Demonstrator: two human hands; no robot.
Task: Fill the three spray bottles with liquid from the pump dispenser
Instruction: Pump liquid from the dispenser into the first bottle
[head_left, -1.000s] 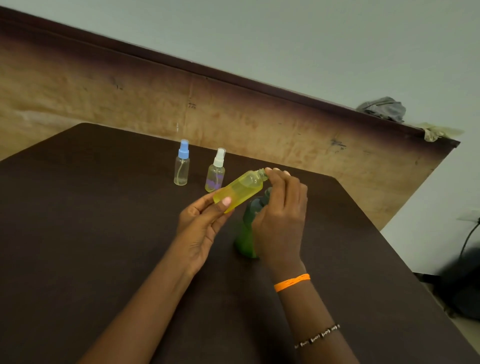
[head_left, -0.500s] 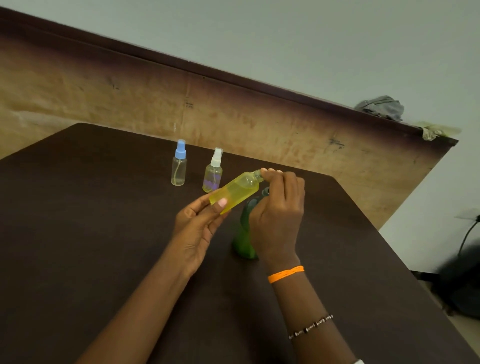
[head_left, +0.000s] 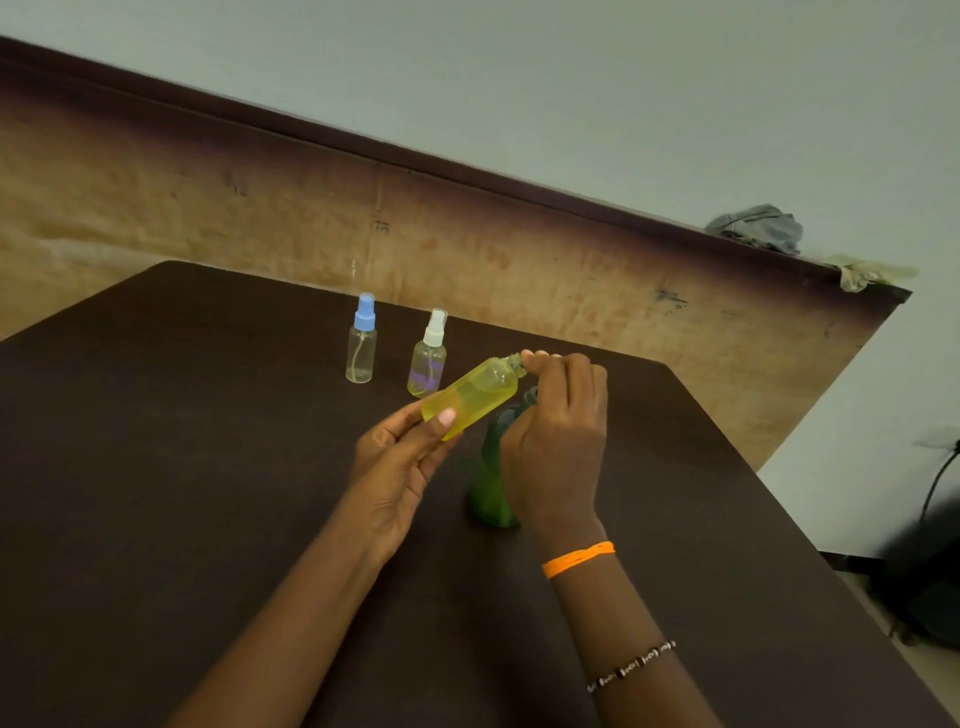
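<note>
Above the table (head_left: 156, 467), left hand (head_left: 400, 457) grips tilted yellow bottle (head_left: 470, 397); right hand (head_left: 558, 441) apparently pinches its neck.

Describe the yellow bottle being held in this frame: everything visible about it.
The yellow bottle is a translucent, plastic-looking bottle tinted yellow with a narrow neck, no spray cap visible on it. It is held tilted above the table, neck up and to the right. The left hand grips its lower end, thumb across the front; the right hand has its fingertips at the neck, over the green pump dispenser. How full it is cannot be told.
</note>
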